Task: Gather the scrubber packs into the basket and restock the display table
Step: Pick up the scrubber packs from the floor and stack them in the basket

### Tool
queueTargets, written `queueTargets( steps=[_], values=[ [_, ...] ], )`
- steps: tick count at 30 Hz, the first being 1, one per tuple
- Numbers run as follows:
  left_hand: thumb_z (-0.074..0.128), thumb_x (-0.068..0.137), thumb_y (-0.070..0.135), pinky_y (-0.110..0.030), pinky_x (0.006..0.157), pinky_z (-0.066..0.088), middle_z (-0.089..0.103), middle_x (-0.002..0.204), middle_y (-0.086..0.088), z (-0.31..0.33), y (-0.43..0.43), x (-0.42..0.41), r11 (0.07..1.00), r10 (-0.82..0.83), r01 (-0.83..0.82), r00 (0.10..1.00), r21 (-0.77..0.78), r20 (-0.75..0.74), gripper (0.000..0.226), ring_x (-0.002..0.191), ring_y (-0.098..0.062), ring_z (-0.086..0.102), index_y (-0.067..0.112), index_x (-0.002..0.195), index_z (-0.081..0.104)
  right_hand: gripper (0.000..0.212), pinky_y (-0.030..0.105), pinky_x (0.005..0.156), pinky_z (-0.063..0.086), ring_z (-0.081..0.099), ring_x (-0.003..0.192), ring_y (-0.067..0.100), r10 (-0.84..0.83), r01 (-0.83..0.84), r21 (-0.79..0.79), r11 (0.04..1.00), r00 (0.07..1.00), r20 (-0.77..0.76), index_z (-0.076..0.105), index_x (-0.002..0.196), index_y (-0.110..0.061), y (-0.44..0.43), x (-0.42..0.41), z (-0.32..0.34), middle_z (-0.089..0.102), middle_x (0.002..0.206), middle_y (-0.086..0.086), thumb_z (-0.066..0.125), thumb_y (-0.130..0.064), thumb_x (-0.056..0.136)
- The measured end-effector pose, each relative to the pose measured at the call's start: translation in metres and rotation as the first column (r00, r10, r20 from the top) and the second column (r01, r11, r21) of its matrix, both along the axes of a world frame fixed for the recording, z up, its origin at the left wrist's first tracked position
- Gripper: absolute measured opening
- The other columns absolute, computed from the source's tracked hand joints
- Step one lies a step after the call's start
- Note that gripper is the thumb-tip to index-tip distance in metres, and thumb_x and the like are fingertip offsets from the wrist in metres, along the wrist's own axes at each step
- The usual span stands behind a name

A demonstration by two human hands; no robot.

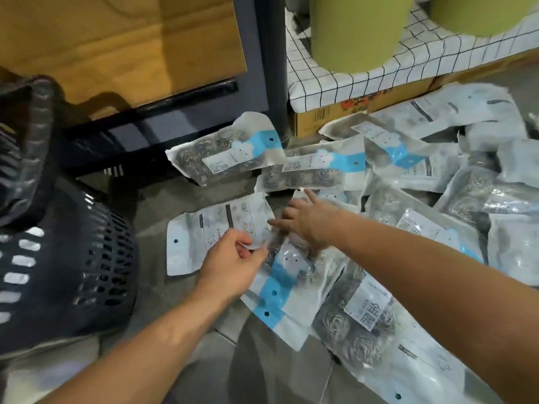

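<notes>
A person leans over scrubber packs (408, 170) strewn on the floor. The left hand (233, 266) has curled fingers, thumb close to forefinger at the edge of a blue-banded pack (280, 284); I cannot tell whether they pinch it. The right hand (304, 221), just beyond, has spread fingers above the pile. A dark basket (96, 258) stands left of the left fingers.

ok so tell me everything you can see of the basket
The basket is dark plastic, navy or black, its curved wall pierced with rows of slots; pale patches show through some. What looks like a thick ribbed handle rises at its upper left. It sits on the grey floor at the left, cut off by the frame edge. Its inside is hidden.
</notes>
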State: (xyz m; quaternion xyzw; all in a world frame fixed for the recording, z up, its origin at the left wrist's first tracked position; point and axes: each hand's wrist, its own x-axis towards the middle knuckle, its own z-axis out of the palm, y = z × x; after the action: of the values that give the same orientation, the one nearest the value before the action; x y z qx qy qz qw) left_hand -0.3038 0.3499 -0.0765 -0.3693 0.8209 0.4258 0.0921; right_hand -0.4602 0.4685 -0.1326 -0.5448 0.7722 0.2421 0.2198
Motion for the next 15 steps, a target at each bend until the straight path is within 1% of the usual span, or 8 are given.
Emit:
queueTargets(
  steps=[2, 4, 6, 7, 9, 11, 13, 15],
  values=[
    [0.069, 0.088, 0.037, -0.033, 0.079, 0.05, 0.059, 0.089, 0.006, -0.008, -0.006, 0.002, 0.999, -0.018, 0.019, 1.0, -0.036, 0.015, 0.023, 0.08, -0.012, 0.059, 0.024, 0.104, 0.059, 0.094, 0.063, 0.118, 0.011, 0.021, 0.145, 0.031, 0.038, -0.043, -0.044, 0.998, 0.993, -0.114, 0.015, 0.156, -0.03, 0.001, -0.004, 0.007, 0.028, 0.156, 0.008, 0.073, -0.04, 0.083],
    [0.066, 0.09, 0.037, -0.036, 0.084, 0.053, 0.059, 0.091, 0.007, -0.01, -0.012, -0.001, 0.997, -0.029, 0.029, 1.0, -0.069, 0.0, 0.022, 0.085, -0.014, 0.06, 0.025, 0.106, 0.057, 0.091, 0.061, 0.119, 0.012, 0.025, 0.143, 0.033, 0.012, -0.027, -0.09, 0.996, 0.985, -0.172, 0.032, 0.151, -0.026, 0.011, -0.01, 0.015, 0.032, 0.153, 0.013, 0.077, -0.049, 0.076],
    [0.064, 0.091, 0.036, -0.04, 0.087, 0.053, 0.059, 0.091, 0.008, -0.011, -0.014, -0.006, 0.996, -0.025, 0.021, 0.999, -0.085, -0.045, 0.021, 0.088, -0.017, 0.061, 0.024, 0.105, 0.056, 0.099, 0.057, 0.12, 0.015, 0.029, 0.142, 0.033, -0.102, 0.086, -0.111, 0.99, 0.983, -0.15, 0.036, 0.148, -0.019, 0.028, -0.016, 0.023, 0.035, 0.152, 0.013, 0.077, -0.062, 0.068],
    [0.064, 0.091, 0.035, -0.041, 0.087, 0.053, 0.059, 0.091, 0.009, -0.012, -0.014, -0.008, 0.995, -0.022, 0.016, 0.998, -0.094, -0.067, 0.02, 0.089, -0.018, 0.061, 0.024, 0.105, 0.056, 0.101, 0.054, 0.119, 0.023, 0.035, 0.138, 0.031, -0.209, 0.196, -0.128, 0.972, 0.972, -0.105, 0.038, 0.145, -0.017, 0.039, -0.019, 0.028, 0.04, 0.149, 0.012, 0.077, -0.065, 0.066],
    [0.063, 0.09, 0.033, -0.038, 0.086, 0.051, 0.059, 0.09, 0.009, -0.018, -0.01, -0.01, 0.992, -0.027, 0.017, 0.996, -0.126, -0.082, 0.018, 0.091, -0.02, 0.06, 0.023, 0.103, 0.055, 0.094, 0.045, 0.103, 0.045, 0.052, 0.121, 0.028, -0.469, 0.465, -0.186, 0.865, 0.883, 0.026, 0.039, 0.137, -0.017, 0.061, -0.027, 0.042, 0.055, 0.135, 0.009, 0.078, -0.064, 0.066],
    [0.063, 0.09, 0.032, -0.036, 0.083, 0.05, 0.06, 0.094, 0.006, -0.031, -0.003, -0.015, 0.989, -0.057, 0.05, 0.997, -0.136, -0.043, 0.019, 0.091, -0.02, 0.06, 0.023, 0.103, 0.055, 0.087, 0.038, 0.084, 0.048, 0.06, 0.109, 0.031, -0.656, 0.656, -0.229, 0.719, 0.75, 0.087, 0.037, 0.132, -0.016, 0.085, -0.035, 0.052, 0.062, 0.123, 0.007, 0.079, -0.06, 0.07],
    [0.065, 0.089, 0.03, -0.033, 0.083, 0.048, 0.061, 0.109, 0.002, -0.048, 0.007, -0.019, 0.983, -0.153, 0.155, 0.988, -0.099, 0.029, 0.025, 0.097, -0.019, 0.059, 0.022, 0.111, 0.056, 0.088, 0.039, 0.083, 0.047, 0.059, 0.109, 0.034, -0.746, 0.741, -0.275, 0.613, 0.657, 0.109, 0.036, 0.13, -0.012, 0.109, -0.042, 0.054, 0.061, 0.121, 0.011, 0.077, -0.062, 0.07],
    [0.067, 0.087, 0.023, -0.035, 0.094, 0.046, 0.051, 0.13, -0.001, -0.064, 0.016, -0.023, 0.924, -0.36, 0.365, 0.931, -0.112, 0.061, 0.044, 0.114, -0.02, 0.053, 0.022, 0.129, 0.054, 0.085, 0.041, 0.087, 0.05, 0.059, 0.108, 0.034, -0.783, 0.784, -0.313, 0.535, 0.6, 0.164, 0.038, 0.125, -0.009, 0.13, -0.045, 0.053, 0.061, 0.12, 0.015, 0.077, -0.061, 0.07]
  ],
)
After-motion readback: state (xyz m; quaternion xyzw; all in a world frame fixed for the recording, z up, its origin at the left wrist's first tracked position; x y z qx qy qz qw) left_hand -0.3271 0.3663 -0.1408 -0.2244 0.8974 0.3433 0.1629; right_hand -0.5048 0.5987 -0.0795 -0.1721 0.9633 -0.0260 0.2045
